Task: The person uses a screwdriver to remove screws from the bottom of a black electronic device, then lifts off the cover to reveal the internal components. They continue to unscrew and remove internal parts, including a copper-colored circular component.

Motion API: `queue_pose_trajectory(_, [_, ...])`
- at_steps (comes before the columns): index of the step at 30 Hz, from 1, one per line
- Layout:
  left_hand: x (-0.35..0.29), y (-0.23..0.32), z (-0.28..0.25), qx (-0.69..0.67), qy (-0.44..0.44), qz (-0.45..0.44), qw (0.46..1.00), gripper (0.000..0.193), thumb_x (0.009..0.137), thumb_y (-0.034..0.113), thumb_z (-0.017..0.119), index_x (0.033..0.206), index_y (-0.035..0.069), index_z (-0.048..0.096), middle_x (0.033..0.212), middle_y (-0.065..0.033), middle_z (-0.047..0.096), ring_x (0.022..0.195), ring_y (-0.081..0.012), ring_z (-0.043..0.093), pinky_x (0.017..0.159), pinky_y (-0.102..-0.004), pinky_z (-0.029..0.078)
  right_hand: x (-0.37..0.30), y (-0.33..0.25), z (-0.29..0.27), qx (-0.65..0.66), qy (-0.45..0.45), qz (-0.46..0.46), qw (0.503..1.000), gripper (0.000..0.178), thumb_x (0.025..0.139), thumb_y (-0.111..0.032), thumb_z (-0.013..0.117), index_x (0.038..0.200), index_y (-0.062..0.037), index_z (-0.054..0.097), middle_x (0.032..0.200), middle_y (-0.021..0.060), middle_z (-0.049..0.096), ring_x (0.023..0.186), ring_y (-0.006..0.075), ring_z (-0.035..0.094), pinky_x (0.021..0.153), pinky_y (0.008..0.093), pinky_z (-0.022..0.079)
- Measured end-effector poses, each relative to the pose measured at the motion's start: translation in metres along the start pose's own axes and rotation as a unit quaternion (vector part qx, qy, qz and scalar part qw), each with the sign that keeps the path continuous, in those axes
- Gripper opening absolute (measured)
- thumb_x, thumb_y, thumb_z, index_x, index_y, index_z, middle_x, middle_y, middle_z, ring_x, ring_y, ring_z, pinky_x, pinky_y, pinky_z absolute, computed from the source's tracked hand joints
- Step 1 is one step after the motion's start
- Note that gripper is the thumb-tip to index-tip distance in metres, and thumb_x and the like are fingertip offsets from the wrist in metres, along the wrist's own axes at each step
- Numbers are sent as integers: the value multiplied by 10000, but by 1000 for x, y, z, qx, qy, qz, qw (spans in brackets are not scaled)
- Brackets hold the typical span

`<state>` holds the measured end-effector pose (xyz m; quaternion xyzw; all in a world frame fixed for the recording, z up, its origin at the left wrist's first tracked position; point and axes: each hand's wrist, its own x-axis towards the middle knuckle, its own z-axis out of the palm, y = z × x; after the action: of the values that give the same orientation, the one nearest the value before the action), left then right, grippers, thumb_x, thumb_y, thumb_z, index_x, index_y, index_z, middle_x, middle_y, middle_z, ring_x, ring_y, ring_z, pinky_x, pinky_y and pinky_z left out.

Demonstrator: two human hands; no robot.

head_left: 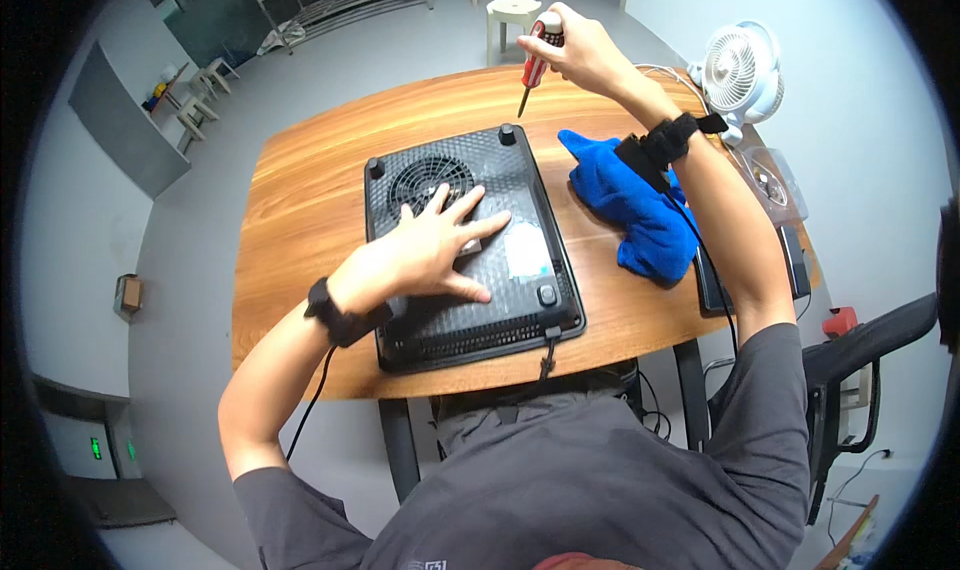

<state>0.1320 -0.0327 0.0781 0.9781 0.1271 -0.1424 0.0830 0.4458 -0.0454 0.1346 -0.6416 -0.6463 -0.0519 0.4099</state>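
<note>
A black induction cooker (440, 319) lies underside up on the wooden table, showing its round fan grille, rubber feet, a pale label and a cord at the near edge. My left hand (435, 242) rests flat on it with fingers spread, partly covering the middle and the grille's near side. Beyond the cooker's far right corner, my right hand (575, 45) is wrapped round the red and white handle of a screwdriver (535, 67). Its dark shaft points downward, with the tip just past the far right foot (507, 134), apparently apart from it.
A crumpled blue cloth (640, 210) lies right of the cooker. Farther right are a white fan (742, 70), a clear plastic box (775, 182) and a dark flat device (712, 285), partly behind my forearm. The wooden table (300, 200) extends left of the cooker.
</note>
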Motion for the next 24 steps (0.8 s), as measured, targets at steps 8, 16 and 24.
queue_pose_trajectory(8, [13, -43, -34, -50, 31, 76, 995, 703, 862, 368, 765, 1473, 136, 506, 1562, -182, 417, 1393, -396, 454, 1075, -502, 473, 15, 8, 10, 73, -38, 8, 997, 343, 956, -309, 723, 976, -10, 556, 784, 119, 710, 748, 189, 726, 674, 316, 563])
queue_pose_trajectory(16, [52, -73, -44, -32, 87, 64, 994, 692, 864, 311, 773, 1464, 101, 500, 1549, -215, 417, 1354, -391, 491, 1109, -484, 440, 33, 10, 21, 101, -71, -9, 992, 270, 957, -210, 710, 939, -6, 534, 700, 114, 706, 679, 199, 743, 610, 308, 576])
queue_pose_trajectory(24, [86, -92, -47, -49, 51, 59, 996, 804, 846, 373, 779, 1505, 73, 429, 1576, -225, 367, 1414, -393, 420, 1130, -484, 415, 39, 22, 22, 146, -131, 43, 980, 262, 941, -196, 728, 961, -13, 542, 763, 98, 699, 705, 181, 719, 621, 299, 559])
